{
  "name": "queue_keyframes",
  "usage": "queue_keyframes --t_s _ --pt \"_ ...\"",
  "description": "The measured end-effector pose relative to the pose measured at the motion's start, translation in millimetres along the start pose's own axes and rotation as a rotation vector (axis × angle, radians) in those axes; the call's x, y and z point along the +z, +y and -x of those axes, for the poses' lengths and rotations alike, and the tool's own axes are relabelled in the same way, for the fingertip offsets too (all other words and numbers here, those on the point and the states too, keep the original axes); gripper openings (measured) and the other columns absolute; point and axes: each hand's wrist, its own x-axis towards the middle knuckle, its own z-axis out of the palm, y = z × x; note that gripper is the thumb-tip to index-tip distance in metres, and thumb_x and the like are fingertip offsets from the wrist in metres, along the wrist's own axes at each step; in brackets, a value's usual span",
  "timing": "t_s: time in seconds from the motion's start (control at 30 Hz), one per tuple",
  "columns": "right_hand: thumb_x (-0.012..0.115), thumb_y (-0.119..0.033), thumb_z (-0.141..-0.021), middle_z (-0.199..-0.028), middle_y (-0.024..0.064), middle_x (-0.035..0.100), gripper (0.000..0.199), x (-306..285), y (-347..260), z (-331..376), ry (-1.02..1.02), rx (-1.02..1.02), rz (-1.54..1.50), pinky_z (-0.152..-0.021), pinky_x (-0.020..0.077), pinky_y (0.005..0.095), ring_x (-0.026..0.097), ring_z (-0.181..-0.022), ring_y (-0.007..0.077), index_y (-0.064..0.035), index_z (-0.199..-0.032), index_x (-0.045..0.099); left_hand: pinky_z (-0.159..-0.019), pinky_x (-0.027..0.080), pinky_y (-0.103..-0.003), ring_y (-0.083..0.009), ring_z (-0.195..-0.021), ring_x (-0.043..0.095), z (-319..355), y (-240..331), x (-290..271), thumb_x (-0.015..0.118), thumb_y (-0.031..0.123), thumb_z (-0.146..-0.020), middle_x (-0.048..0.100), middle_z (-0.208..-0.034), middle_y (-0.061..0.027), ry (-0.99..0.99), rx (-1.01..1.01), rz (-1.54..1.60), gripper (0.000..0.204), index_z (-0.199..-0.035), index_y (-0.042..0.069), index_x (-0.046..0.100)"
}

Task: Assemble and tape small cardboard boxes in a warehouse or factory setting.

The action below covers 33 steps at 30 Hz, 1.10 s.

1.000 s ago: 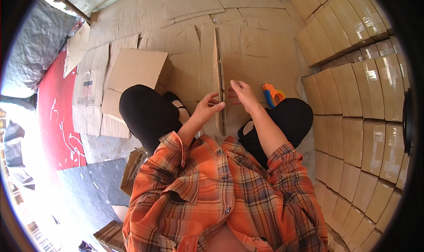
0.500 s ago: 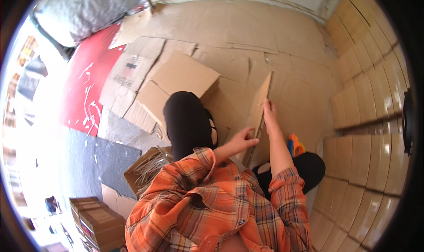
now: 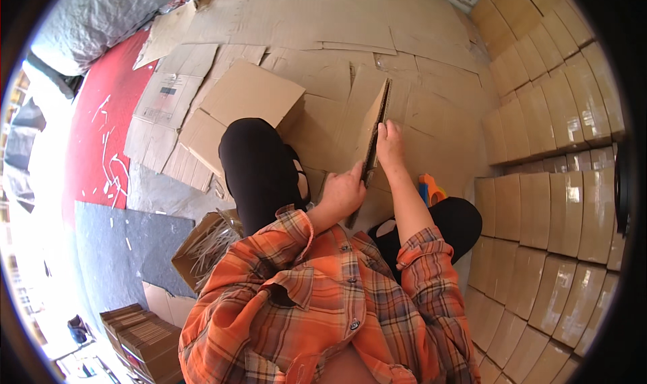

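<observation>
A folded flat cardboard carton (image 3: 372, 129) stands on edge between my knees, its corrugated edges turned up toward me. My right hand (image 3: 389, 143) closes on its upper edge from the right, at about mid-length. At its near part, my left hand (image 3: 342, 193) grips from the left, with the index finger laid along the board. Both thumbs are partly hidden. Beyond my left knee, a larger closed cardboard box (image 3: 253, 94) rests on the floor. An orange and blue tape dispenser (image 3: 431, 190) lies beside my right knee.
Stacked cartons (image 3: 566, 114) form a wall along the right. Left of me stand an open box of shredded strips (image 3: 214, 249) and a bundle of flat cardboard (image 3: 145, 337). Flattened cardboard (image 3: 296, 13) covers the floor; a red mat (image 3: 101, 121) lies far left.
My left hand, its fingers spread at the carton before, has closed on its near part. The carton stands more upright. My view has shifted, moving the whole scene left and up.
</observation>
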Motion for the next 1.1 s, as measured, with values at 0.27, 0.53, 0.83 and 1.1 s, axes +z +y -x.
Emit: queue_keyframes --t_s 0.27,0.53,0.83,1.1 --pt "0.051 -0.021 -0.083 -0.113 0.0231 0.055 0.039 -32.1 -20.8 -8.2 -0.260 0.199 0.237 -0.084 0.0458 0.0470 0.056 -0.100 0.0388 0.0007 -0.116 0.046 -0.068 0.043 -0.043 -0.0306 -0.066 0.062 -2.3 5.4 -0.5 0.052 0.020 -0.084 0.064 -0.072 -0.0137 0.032 0.020 -0.093 0.044 -0.123 0.001 0.046" --pt "0.049 -0.017 -0.085 -0.119 0.0258 0.052 0.047 -49.0 9.7 11.9 -0.116 0.019 0.200 -0.091 0.0427 0.0461 0.053 -0.106 0.0409 0.0020 -0.127 0.038 -0.064 0.045 -0.044 -0.0314 -0.058 0.062 -15.6 -15.0 -10.0 0.051 0.020 -0.085 0.062 -0.062 -0.0154 0.053 0.003 -0.226 0.025 -0.104 0.003 0.053" --pt "0.050 -0.016 -0.085 -0.122 0.0287 0.049 0.053 -98.5 -12.2 48.4 -0.276 0.100 0.209 -0.097 0.0389 0.0433 0.049 -0.113 0.0403 0.0059 -0.131 0.035 -0.064 0.044 -0.044 -0.0348 -0.059 0.060 -72.8 -13.5 -42.3 0.049 0.019 -0.087 0.061 -0.062 -0.0164 0.171 -0.031 -0.230 0.016 -0.091 0.004 0.051" --pt "0.049 -0.013 -0.085 -0.113 0.0261 0.054 0.046 -49.6 5.6 62.4 -0.207 0.137 0.185 -0.086 0.0447 0.0470 0.055 -0.101 0.0407 0.0035 -0.127 0.037 -0.065 0.049 -0.043 -0.0332 -0.065 0.064 -72.1 -37.2 -28.1 0.046 0.023 -0.090 0.064 -0.067 -0.0157 0.033 -0.138 -0.321 0.021 -0.100 0.005 0.051"
